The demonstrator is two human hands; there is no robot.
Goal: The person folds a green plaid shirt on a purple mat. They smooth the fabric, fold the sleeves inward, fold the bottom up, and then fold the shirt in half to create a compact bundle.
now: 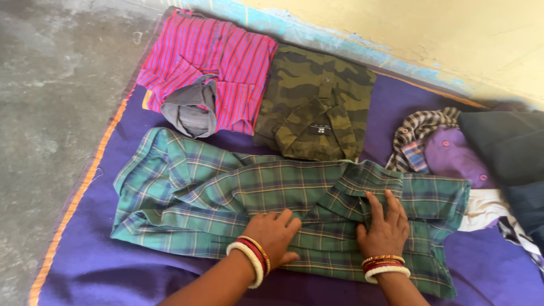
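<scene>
Purple mat (113,266) on concrete floor. Green plaid shirt (198,192) lies flat, long axis left to right. Left hand (275,235) and right hand (385,226) press its near-centre, fingers (375,205) spread flat, gripping nothing.

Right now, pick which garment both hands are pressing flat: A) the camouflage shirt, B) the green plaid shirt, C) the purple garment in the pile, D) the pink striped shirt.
B: the left hand and right hand both lie palm-down on the green plaid shirt, spread across the purple blanket.
</scene>
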